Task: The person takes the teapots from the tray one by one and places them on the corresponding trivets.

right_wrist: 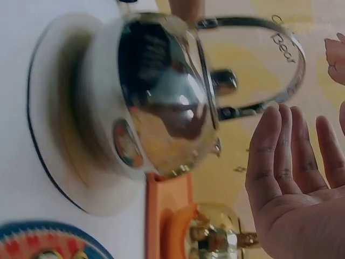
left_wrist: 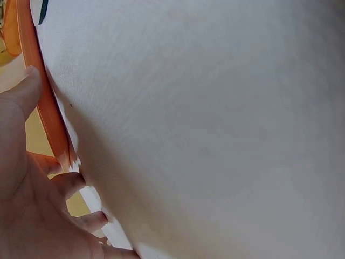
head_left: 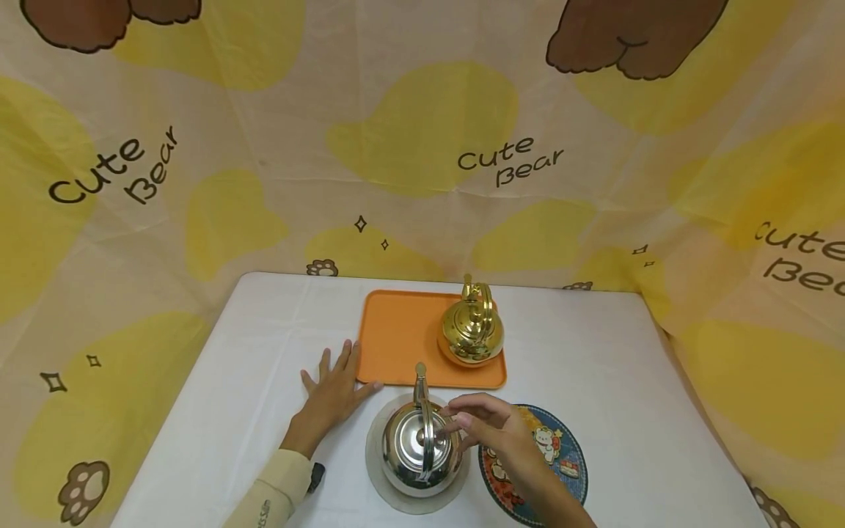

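Note:
A shiny silver kettle (head_left: 404,469) stands on a round pale grey mat (head_left: 374,460) at the near middle of the table. My right hand (head_left: 498,436) is raised beside it, fingertips right at the arched handle (right_wrist: 296,70) and fingers loosely extended, not wrapped round it. My left hand (head_left: 333,396) lies with fingers spread at the near left corner of an orange tray (head_left: 399,337). In the left wrist view its thumb (left_wrist: 31,89) overlaps the tray's edge, and the other fingertips reach the white cloth. A gold kettle (head_left: 472,341) stands on the tray's right side.
Under my right forearm lies a round blue mat (head_left: 566,444) with cartoon bears. White cloth (head_left: 607,367) covers the table. A patterned yellow curtain (head_left: 409,132) hangs behind it and along both sides.

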Demonstrator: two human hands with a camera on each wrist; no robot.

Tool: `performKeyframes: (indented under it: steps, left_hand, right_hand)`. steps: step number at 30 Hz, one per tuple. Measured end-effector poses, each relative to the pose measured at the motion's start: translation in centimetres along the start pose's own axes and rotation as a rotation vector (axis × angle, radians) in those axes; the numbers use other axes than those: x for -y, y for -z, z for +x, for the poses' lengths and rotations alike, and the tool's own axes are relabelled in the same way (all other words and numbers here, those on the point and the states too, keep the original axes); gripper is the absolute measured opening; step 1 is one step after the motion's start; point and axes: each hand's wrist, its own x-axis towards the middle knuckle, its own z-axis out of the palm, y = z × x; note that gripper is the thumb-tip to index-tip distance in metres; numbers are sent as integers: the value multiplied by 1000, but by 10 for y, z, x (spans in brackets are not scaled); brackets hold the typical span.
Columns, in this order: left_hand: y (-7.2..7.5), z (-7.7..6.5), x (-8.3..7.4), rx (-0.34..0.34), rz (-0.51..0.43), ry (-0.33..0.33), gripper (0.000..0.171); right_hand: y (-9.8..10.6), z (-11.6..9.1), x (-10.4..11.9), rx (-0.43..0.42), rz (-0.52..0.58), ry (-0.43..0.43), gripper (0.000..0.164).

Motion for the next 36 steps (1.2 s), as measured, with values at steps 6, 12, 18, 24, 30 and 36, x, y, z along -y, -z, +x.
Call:
performKeyframes:
  steps: [6,12,18,24,30,36]
  left_hand:
    - [-2,1,1,-3,6,-6,98]
    - [-3,2,3,-7,22,-5,98]
    - [-3,1,3,-8,23,-3,97]
    - [-3,1,2,-10,16,-3,98]
    - [-2,0,1,-9,18,0,97]
    - [-1,0,0,-14,16,1,97]
  right_hand:
    - [27,10,13,-119,-63,88,32]
    - [46,18,23,-180,-81,148,36]
    - [55,27,31,-195,-78,173,35]
    - [62,35,34,-200,-89,193,37]
    - [68,43,38,-217,-95,183,42]
    - [74,51,40,-235,-84,170,46]
